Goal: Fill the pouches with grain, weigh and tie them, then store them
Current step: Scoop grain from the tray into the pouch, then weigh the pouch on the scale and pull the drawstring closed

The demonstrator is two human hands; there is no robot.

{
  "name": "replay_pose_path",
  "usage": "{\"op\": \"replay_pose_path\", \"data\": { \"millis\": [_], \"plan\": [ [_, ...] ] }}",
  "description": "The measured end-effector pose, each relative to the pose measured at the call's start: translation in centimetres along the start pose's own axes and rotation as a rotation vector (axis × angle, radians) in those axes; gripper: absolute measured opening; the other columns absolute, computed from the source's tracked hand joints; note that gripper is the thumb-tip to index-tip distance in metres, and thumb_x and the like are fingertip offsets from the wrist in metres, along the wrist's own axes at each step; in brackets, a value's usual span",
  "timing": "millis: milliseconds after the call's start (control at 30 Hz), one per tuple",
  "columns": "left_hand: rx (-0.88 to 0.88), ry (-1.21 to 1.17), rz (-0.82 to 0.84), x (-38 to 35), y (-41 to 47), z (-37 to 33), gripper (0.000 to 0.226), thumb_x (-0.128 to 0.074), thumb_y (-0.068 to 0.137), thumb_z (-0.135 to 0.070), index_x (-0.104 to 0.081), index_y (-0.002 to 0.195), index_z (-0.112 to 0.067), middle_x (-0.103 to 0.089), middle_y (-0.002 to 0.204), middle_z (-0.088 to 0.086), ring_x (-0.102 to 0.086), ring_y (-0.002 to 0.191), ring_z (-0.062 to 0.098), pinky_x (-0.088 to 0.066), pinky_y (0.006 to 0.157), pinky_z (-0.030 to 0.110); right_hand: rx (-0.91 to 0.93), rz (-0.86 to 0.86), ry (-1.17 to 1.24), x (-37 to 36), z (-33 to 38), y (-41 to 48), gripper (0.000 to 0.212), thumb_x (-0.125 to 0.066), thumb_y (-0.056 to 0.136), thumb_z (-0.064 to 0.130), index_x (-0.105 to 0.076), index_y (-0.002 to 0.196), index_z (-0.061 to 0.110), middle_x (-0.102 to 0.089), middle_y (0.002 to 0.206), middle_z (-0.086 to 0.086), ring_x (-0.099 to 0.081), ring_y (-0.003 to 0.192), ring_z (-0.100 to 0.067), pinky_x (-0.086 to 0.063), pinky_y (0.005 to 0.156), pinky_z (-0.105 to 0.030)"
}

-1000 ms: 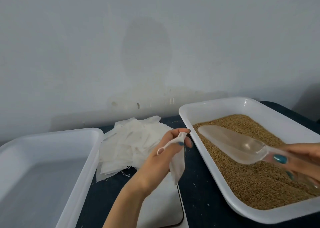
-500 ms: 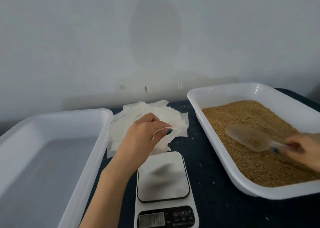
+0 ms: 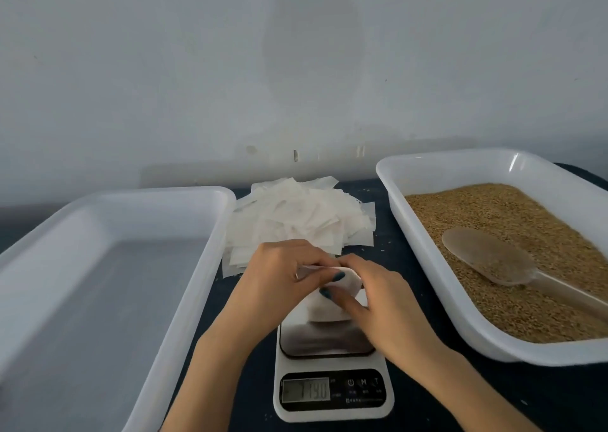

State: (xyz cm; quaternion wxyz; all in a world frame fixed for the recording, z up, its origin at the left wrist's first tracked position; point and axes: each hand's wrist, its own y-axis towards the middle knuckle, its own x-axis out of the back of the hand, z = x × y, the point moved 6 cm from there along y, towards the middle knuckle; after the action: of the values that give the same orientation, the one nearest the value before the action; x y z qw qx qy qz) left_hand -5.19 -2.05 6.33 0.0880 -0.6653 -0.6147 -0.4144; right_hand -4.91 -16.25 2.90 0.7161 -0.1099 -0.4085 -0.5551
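Both hands hold one small white pouch [image 3: 332,303] just above the steel platform of the kitchen scale [image 3: 332,389]. My left hand [image 3: 283,273] pinches its top edge from the left. My right hand [image 3: 378,296] grips it from the right. A heap of flat white pouches [image 3: 296,221] lies behind the hands. The right tray [image 3: 427,168] holds brown grain [image 3: 513,211], and a clear plastic scoop [image 3: 487,257] lies in the grain, not held.
A large white tray [image 3: 138,201] with nothing in it stands at the left. The table top [image 3: 543,398] is dark blue with a few stray grains. A grey wall rises right behind the trays.
My right hand has let go of the scoop, which now lies in the grain, and has come over to the pouch. The left hand has brought the pouch down over the scale.
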Motion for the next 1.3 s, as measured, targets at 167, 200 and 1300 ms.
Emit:
{"op": "replay_pose_path", "data": {
  "millis": [167, 200, 1300],
  "plan": [
    [-0.001, 0.08, 0.034, -1.4, -1.5, 1.5, 0.013, -0.076, 0.084, -0.023, -0.074, 0.096, -0.029, -0.068, 0.086, -0.014, -0.062, 0.084, 0.007, -0.047, 0.071, 0.02, -0.055, -0.078, 0.14, -1.3, -2.5, 0.0, 0.011, -0.073, 0.088, 0.024, -0.075, 0.095, 0.032, -0.071, 0.076, 0.014, -0.067, 0.073, -0.003, -0.054, 0.066, -0.026],
    [0.018, 0.088, 0.055, -1.8, -1.8, 1.9, 0.019, -0.077, 0.083, -0.024, -0.071, 0.099, -0.033, -0.066, 0.089, -0.015, -0.061, 0.086, 0.006, -0.048, 0.071, 0.021, -0.054, -0.078, 0.151, -1.4, -2.8, 0.0, 0.011, -0.073, 0.088, 0.023, -0.076, 0.093, 0.032, -0.071, 0.075, 0.014, -0.067, 0.071, -0.003, -0.052, 0.064, -0.023],
    [0.098, -0.009, -0.006, -3.2, -3.2, 3.3, 0.012, -0.076, 0.085, -0.018, -0.063, 0.085, -0.02, -0.059, 0.085, -0.014, -0.058, 0.082, 0.01, -0.046, 0.065, 0.016, 0.023, -0.075, 0.155, -1.4, -3.5, -0.6, 0.024, -0.075, 0.085, 0.011, -0.078, 0.089, 0.034, -0.072, 0.083, 0.016, -0.066, 0.082, -0.005, -0.05, 0.07, -0.018]
  ]
}}
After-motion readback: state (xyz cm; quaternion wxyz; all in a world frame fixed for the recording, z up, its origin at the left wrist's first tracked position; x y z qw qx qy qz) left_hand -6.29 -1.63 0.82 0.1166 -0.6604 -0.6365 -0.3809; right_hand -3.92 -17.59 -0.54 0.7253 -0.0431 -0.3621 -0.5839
